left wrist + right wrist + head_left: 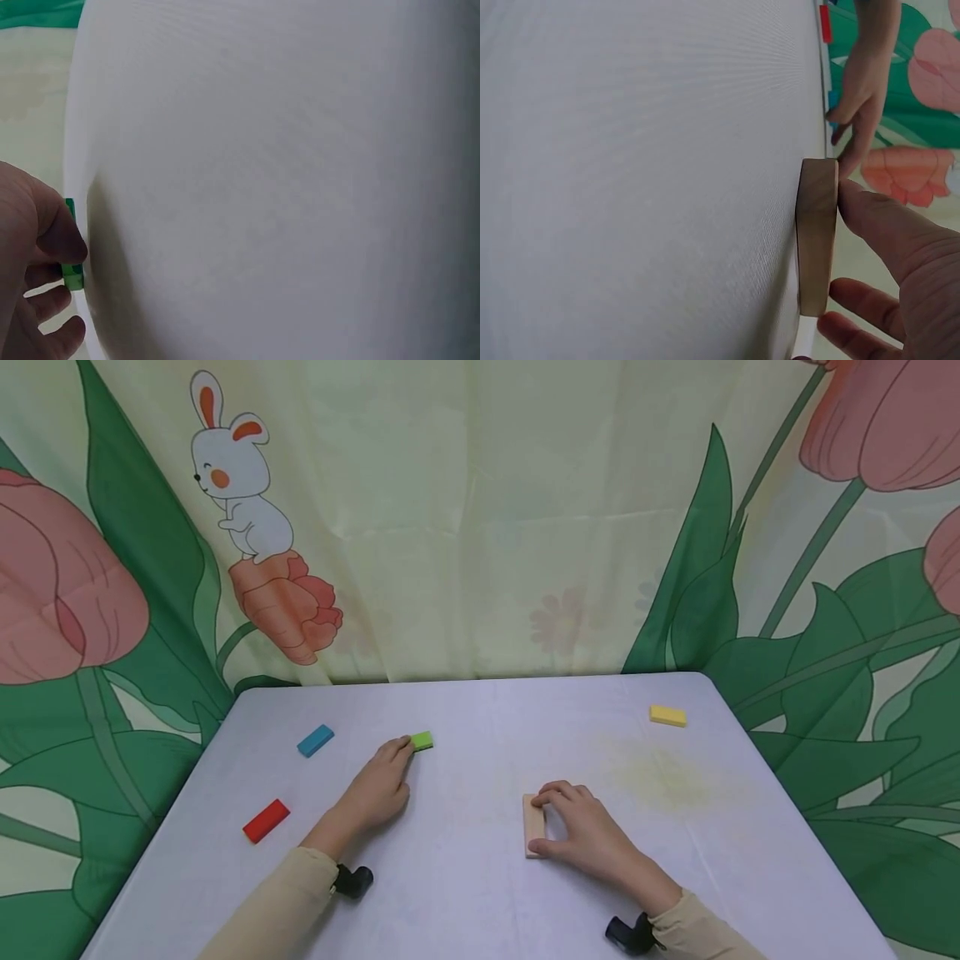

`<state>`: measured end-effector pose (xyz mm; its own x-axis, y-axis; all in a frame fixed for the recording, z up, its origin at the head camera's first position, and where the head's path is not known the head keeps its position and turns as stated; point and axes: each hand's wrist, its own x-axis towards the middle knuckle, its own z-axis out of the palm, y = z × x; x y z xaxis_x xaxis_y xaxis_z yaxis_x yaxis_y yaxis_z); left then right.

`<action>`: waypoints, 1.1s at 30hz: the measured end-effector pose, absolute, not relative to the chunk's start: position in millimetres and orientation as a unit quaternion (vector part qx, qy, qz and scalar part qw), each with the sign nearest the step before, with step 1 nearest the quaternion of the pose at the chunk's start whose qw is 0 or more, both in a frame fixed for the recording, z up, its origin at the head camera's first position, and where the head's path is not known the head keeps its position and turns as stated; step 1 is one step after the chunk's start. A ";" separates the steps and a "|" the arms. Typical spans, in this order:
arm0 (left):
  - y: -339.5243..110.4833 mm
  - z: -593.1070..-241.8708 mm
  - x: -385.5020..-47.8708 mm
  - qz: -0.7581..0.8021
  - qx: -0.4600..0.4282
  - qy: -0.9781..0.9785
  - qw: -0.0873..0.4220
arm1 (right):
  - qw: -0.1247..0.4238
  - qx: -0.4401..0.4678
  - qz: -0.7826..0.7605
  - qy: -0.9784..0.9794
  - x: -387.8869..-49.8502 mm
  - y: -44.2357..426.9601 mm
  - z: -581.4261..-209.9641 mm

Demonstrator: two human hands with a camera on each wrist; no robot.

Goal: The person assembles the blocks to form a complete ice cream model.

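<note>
In the head view a light green block [423,741] lies near the table's far edge, and my left hand [378,789] reaches to it with extended fingertips on its left end. The thumb hangs apart, nearer me. The left wrist view shows the green block [73,277] partly hidden behind the thumb of my left hand [30,255]. Right of the table's middle, a plain wooden block [533,827] lies lengthwise away from me. My right hand [588,835] pinches it between thumb and fingers, also seen in the right wrist view around the wooden block [817,236].
A blue block [316,741] and a red block [266,821] lie on the left of the white table [465,893]. A yellow block [667,716] lies at the far right. Behind the table hangs a printed curtain [480,527].
</note>
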<state>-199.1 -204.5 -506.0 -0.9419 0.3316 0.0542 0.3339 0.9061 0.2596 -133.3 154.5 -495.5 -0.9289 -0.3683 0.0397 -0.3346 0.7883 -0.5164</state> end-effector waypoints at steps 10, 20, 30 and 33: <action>-194.7 -503.6 -202.7 -0.123 -0.181 -0.975 -0.035 | 0.036 -0.195 -0.264 0.944 -132.8 143.1 -497.2; -182.6 -504.1 -198.6 -0.123 -0.202 -0.971 -0.035 | 0.037 -0.207 -0.272 0.939 -130.2 133.5 -498.8; -166.9 -501.2 -196.7 -0.097 -0.239 -0.965 -0.035 | 0.030 -0.205 -0.267 0.941 -129.7 128.9 -498.6; -162.4 -500.2 -196.1 -0.090 -0.244 -0.965 -0.040 | 0.026 -0.206 -0.264 0.942 -129.6 127.5 -496.8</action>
<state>-196.1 -162.4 -500.2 -0.8778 0.4779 -0.0323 0.4636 0.8647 0.1933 -129.6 127.5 -496.8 -0.9134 -0.4026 0.0602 -0.3752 0.7752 -0.5082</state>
